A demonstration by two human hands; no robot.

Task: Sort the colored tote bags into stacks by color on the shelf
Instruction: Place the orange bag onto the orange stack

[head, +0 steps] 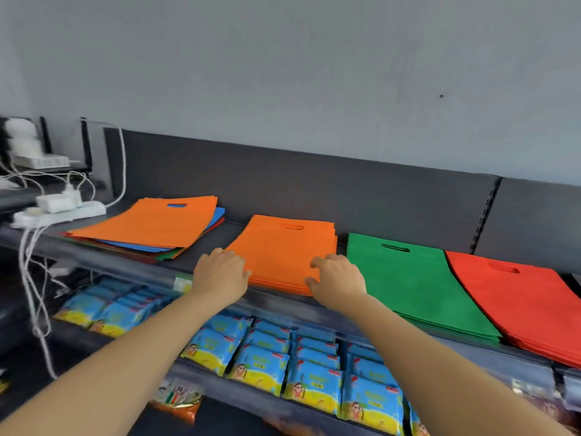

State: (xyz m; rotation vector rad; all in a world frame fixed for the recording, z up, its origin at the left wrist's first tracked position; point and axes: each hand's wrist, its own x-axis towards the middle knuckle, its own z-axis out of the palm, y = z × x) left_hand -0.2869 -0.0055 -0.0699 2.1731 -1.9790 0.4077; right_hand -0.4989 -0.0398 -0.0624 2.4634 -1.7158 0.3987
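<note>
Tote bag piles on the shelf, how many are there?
4: a mixed pile at far left, orange on top; an orange stack in the middle; a green stack beside it; a red stack at far right. More may lie off-frame.

Op: Where am I looking from?
Log: Head-worn wide lens, forward and down on the shelf (229, 234), near: left hand (220, 272) and right hand (338, 280) reach it from frame bottom.

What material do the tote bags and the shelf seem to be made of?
Tote bags: likely non-woven fabric, matte; they lie thin and flat, with die-cut handle slots. Shelf: probably painted metal, dark grey, faint sheen; slotted upright at the back.
</note>
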